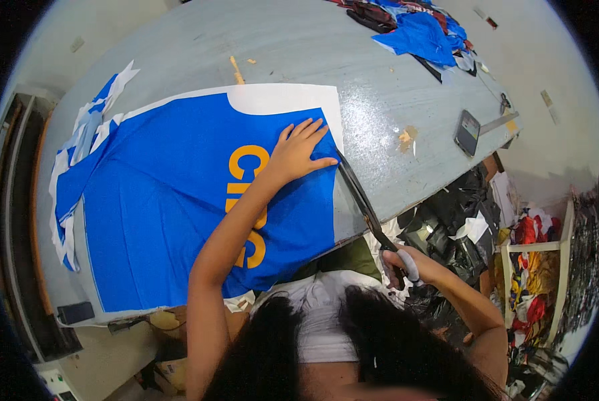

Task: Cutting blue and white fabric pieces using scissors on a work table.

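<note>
A blue fabric panel (pixel 159 180) with orange lettering and a white border lies spread over the grey table. My left hand (pixel 303 150) rests flat on it near its right corner, fingers spread. Closed around the handles of long dark scissors (pixel 363 200), my right hand (pixel 406 264) is just past the table's front edge. The scissor tips touch the panel's right edge, beside the white border strip, close to my left hand. Whether the blades are parted is hard to make out. Blue and white fabric offcuts (pixel 89 137) lie along the panel's left side.
At the far right of the table (pixel 299 63) is a heap of blue and dark fabric (pixel 426 37). A phone (pixel 468 132) lies by a metal ruler (pixel 500 122) on the right. Black plastic bags (pixel 453 214) crowd the floor beside a shelf (pixel 536 247) of coloured cloth.
</note>
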The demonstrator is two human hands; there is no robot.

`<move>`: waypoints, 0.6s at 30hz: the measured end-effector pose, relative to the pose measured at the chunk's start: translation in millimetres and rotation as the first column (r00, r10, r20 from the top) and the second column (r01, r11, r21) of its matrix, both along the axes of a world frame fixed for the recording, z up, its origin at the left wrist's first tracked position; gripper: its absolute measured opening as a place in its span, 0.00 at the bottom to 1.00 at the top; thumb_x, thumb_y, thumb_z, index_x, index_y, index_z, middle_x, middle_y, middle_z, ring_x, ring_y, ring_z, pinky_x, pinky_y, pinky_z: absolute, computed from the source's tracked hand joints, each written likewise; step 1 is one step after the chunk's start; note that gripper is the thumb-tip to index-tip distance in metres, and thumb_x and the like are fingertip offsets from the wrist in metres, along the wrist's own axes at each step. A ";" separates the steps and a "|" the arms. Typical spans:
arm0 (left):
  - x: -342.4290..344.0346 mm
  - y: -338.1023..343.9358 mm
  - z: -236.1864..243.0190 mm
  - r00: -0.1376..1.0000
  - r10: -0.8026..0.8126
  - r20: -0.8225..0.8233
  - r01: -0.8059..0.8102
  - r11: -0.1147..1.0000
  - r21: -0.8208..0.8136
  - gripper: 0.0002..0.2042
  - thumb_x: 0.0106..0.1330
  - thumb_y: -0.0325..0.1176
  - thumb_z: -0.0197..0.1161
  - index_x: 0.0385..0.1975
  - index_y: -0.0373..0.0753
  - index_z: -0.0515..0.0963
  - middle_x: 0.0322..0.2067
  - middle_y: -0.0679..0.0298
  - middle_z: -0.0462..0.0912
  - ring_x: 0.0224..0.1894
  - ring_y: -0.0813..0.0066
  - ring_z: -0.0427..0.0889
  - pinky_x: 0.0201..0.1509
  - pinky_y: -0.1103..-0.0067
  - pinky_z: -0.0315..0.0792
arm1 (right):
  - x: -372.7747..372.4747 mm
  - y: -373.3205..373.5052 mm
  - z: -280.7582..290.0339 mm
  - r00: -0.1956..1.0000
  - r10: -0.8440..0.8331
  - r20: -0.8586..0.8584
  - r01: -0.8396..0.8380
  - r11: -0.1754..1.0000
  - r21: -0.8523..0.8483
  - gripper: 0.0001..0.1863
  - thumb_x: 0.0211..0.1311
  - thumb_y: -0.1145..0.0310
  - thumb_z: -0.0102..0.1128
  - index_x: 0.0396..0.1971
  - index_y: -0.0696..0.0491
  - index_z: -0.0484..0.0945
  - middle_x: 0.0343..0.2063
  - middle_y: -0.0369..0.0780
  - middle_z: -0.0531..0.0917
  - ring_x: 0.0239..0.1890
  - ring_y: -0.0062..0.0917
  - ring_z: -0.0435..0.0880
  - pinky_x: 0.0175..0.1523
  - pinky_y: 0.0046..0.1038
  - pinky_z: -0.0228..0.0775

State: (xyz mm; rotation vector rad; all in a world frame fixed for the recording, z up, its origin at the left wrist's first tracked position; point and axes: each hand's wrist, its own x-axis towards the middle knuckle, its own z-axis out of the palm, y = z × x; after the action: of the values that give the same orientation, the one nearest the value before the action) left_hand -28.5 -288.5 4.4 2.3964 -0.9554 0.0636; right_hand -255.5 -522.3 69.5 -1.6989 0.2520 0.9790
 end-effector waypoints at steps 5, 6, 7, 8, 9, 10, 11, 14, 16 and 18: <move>-1.5 5.9 -5.2 0.996 -0.018 0.085 0.011 0.997 0.077 0.39 0.49 0.63 0.55 0.57 0.40 0.64 0.61 0.59 0.60 0.65 0.65 0.52 0.66 0.59 0.40 | 14.2 15.0 5.5 0.999 -0.005 0.038 0.008 0.995 -0.096 0.27 0.60 0.43 0.47 0.31 0.58 0.67 0.12 0.37 0.72 0.14 0.19 0.74 0.19 0.19 0.62; -2.3 5.9 -6.5 0.994 0.001 0.105 -0.007 0.998 0.064 0.39 0.49 0.63 0.55 0.57 0.40 0.64 0.61 0.59 0.60 0.65 0.65 0.52 0.66 0.59 0.40 | 14.7 19.0 5.8 0.999 0.001 0.035 0.002 0.995 -0.098 0.27 0.60 0.43 0.47 0.31 0.58 0.67 0.12 0.37 0.72 0.14 0.19 0.74 0.19 0.19 0.62; -2.7 5.7 -7.6 0.993 0.005 0.118 -0.012 0.998 0.057 0.39 0.49 0.63 0.55 0.56 0.40 0.64 0.61 0.59 0.60 0.65 0.65 0.52 0.66 0.59 0.40 | 13.5 23.5 6.0 0.998 -0.051 0.047 0.054 0.995 -0.081 0.27 0.60 0.44 0.48 0.31 0.59 0.67 0.12 0.36 0.71 0.14 0.18 0.74 0.19 0.20 0.63; -2.9 5.4 -8.5 0.993 0.003 0.122 -0.010 0.998 0.055 0.39 0.49 0.63 0.55 0.56 0.40 0.65 0.60 0.59 0.60 0.65 0.65 0.52 0.66 0.59 0.40 | 12.3 27.8 5.8 0.994 -0.104 0.025 0.106 0.990 -0.095 0.27 0.59 0.45 0.49 0.31 0.59 0.67 0.13 0.35 0.70 0.14 0.18 0.73 0.19 0.20 0.64; -3.1 5.1 -9.3 0.991 0.008 0.131 -0.014 0.999 0.050 0.39 0.49 0.63 0.55 0.56 0.40 0.65 0.60 0.59 0.60 0.65 0.65 0.52 0.66 0.59 0.40 | 11.9 30.6 5.4 0.993 -0.106 0.057 0.109 0.992 -0.064 0.27 0.59 0.45 0.49 0.31 0.59 0.67 0.13 0.35 0.70 0.14 0.18 0.73 0.19 0.20 0.64; -3.1 4.9 -9.9 0.990 0.015 0.138 -0.021 0.999 0.041 0.39 0.49 0.63 0.55 0.56 0.39 0.65 0.60 0.59 0.60 0.65 0.65 0.53 0.66 0.59 0.40 | 11.0 33.1 4.7 0.992 -0.112 0.061 0.118 0.987 -0.112 0.26 0.59 0.46 0.50 0.31 0.59 0.67 0.13 0.35 0.70 0.14 0.17 0.72 0.19 0.21 0.64; -3.3 4.5 -10.5 0.990 0.016 0.141 -0.021 0.999 0.032 0.39 0.49 0.63 0.56 0.56 0.39 0.65 0.60 0.59 0.60 0.65 0.65 0.53 0.66 0.59 0.40 | 10.1 34.9 3.9 0.991 -0.124 0.039 0.129 0.975 -0.182 0.26 0.59 0.46 0.50 0.31 0.59 0.68 0.14 0.35 0.69 0.14 0.17 0.71 0.19 0.21 0.64; -3.7 3.8 -11.0 0.988 0.022 0.155 -0.026 0.999 0.024 0.39 0.48 0.63 0.56 0.55 0.38 0.66 0.60 0.59 0.61 0.64 0.65 0.54 0.66 0.58 0.40 | 7.2 37.2 1.1 0.993 -0.094 0.069 0.108 0.966 -0.235 0.26 0.59 0.47 0.51 0.30 0.60 0.69 0.15 0.37 0.70 0.14 0.19 0.71 0.20 0.23 0.64; -4.0 3.8 -10.9 0.986 0.028 0.162 -0.031 0.999 0.017 0.39 0.48 0.63 0.56 0.55 0.37 0.66 0.60 0.59 0.61 0.64 0.65 0.54 0.66 0.58 0.40 | 5.7 37.4 -1.0 0.987 -0.050 0.153 0.085 0.968 -0.235 0.26 0.59 0.47 0.51 0.29 0.61 0.69 0.15 0.38 0.71 0.14 0.21 0.71 0.21 0.24 0.64; -3.8 3.7 -10.7 0.986 0.029 0.165 -0.031 0.999 0.009 0.39 0.48 0.62 0.56 0.54 0.37 0.67 0.59 0.59 0.62 0.64 0.65 0.54 0.65 0.58 0.40 | 4.1 37.7 -2.8 0.978 -0.005 0.207 0.062 0.962 -0.266 0.26 0.59 0.48 0.51 0.28 0.61 0.69 0.15 0.39 0.72 0.14 0.22 0.71 0.22 0.26 0.65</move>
State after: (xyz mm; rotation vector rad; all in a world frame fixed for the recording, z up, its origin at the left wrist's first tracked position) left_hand -32.4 -284.8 -6.3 2.4465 -0.9958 0.2720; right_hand -251.4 -484.7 66.7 -2.0240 0.2880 0.7620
